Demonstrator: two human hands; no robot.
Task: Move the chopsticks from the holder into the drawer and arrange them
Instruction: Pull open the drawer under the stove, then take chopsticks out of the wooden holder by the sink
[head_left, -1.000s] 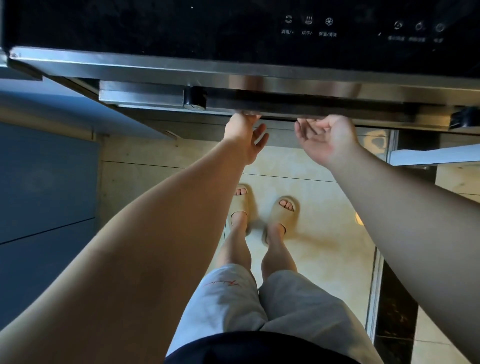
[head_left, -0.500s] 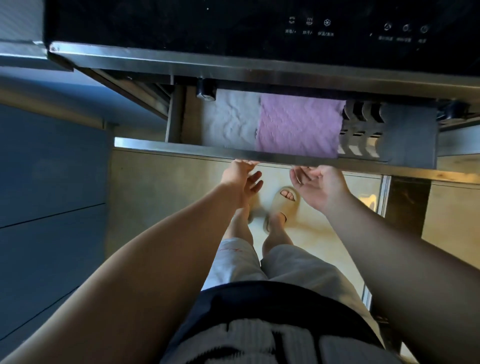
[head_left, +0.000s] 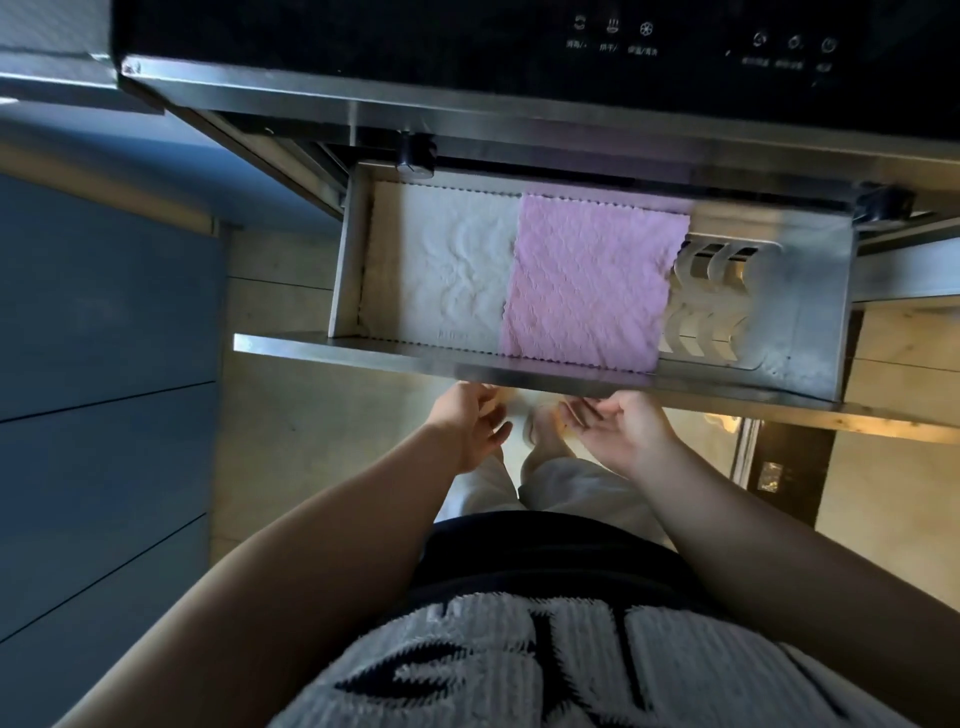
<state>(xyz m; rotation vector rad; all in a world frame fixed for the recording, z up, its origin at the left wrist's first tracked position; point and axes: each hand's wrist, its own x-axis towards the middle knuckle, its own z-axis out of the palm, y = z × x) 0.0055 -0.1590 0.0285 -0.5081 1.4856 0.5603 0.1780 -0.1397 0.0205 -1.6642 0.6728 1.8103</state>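
A stainless steel drawer (head_left: 519, 366) stands pulled far out from under a black appliance panel. Inside lie a white cloth (head_left: 447, 270) on the left and a pink cloth (head_left: 587, 286) in the middle, with a white slotted rack (head_left: 711, 301) on the right. My left hand (head_left: 467, 423) and my right hand (head_left: 618, 423) are just under the drawer's front edge, palms up, fingers spread, holding nothing. Whether the fingertips still touch the drawer front I cannot tell. No chopsticks or holder are in view.
The black control panel (head_left: 623, 41) with touch icons sits above the drawer. Blue cabinet fronts (head_left: 104, 364) run down the left. Beige floor tiles (head_left: 893, 483) lie below, and my legs stand under the drawer.
The drawer has slid from shut to far out, exposing the cloths and the rack. Both hands came toward me with its front edge.
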